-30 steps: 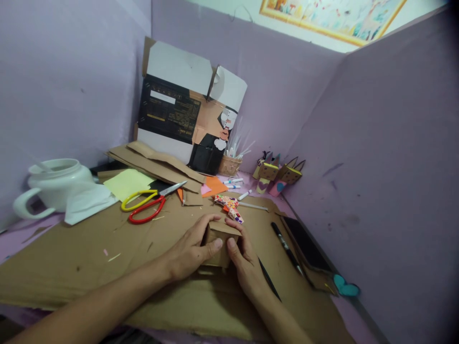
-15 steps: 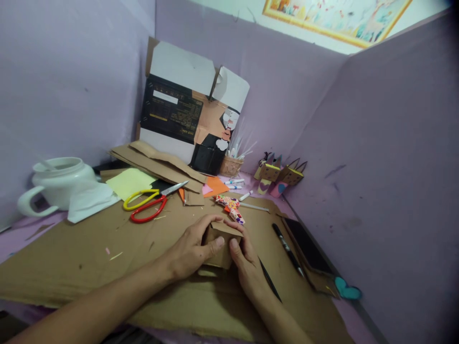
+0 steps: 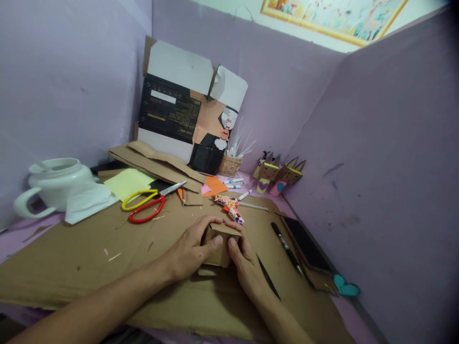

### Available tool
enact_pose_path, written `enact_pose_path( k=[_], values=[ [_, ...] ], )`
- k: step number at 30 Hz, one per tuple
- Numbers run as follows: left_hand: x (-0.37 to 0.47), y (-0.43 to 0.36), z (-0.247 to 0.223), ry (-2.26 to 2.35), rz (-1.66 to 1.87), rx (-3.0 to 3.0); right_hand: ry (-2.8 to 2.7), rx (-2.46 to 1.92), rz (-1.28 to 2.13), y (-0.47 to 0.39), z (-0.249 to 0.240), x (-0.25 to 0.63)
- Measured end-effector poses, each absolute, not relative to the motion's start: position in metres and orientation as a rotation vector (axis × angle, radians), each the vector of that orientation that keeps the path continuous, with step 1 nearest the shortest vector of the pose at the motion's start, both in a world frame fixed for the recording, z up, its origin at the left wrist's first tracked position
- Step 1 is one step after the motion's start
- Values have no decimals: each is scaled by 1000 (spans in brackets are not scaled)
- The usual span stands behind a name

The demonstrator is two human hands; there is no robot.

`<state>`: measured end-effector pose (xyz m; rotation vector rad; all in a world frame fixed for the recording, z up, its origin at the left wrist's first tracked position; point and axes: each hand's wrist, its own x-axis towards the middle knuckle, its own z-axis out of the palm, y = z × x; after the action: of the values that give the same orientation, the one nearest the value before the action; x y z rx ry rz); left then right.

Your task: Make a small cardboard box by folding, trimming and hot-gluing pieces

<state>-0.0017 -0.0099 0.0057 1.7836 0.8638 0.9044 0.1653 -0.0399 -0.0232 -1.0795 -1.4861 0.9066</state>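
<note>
A small brown cardboard box [image 3: 219, 255] sits low over the cardboard sheet, gripped from both sides. My left hand [image 3: 193, 248] wraps its left side, with the thumb pressed on the near face. On the right side, my right hand [image 3: 245, 258] holds it the same way, its thumb upright near the box's right edge. The fingertips of both hands lie behind the top edge and are partly hidden. A flap juts out at the box's bottom left. Just beyond the hands lies a bow-like piece of flowered paper [image 3: 229, 203]. A thin black stick-like tool [image 3: 268, 277] rests beside my right wrist.
Scissors [image 3: 145, 205] with yellow and red handles lie left of centre. A white teapot-like pot [image 3: 59, 184] stands far left. A black marker [image 3: 287, 248] and a dark phone-like slab [image 3: 308, 243] lie right. Behind are a propped printed carton [image 3: 172, 110] and a small basket [image 3: 229, 165].
Both hands keep the same hold on the box. The whole view has shifted very slightly; nothing else has visibly moved.
</note>
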Motion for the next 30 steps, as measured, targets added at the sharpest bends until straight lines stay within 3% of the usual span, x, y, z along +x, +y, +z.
enact_pose_path(
  k=[12, 20, 30],
  values=[
    [1, -8, 9, 882, 896, 1704, -1525, -1159, 827, -40, -22, 166],
    [-6, -12, 9, 858, 872, 1745, -1391, -951, 954, -40, -20, 164],
    [-16, -11, 6, 840, 855, 1716, -1385, -828, 820, -44, -10, 164]
  ],
)
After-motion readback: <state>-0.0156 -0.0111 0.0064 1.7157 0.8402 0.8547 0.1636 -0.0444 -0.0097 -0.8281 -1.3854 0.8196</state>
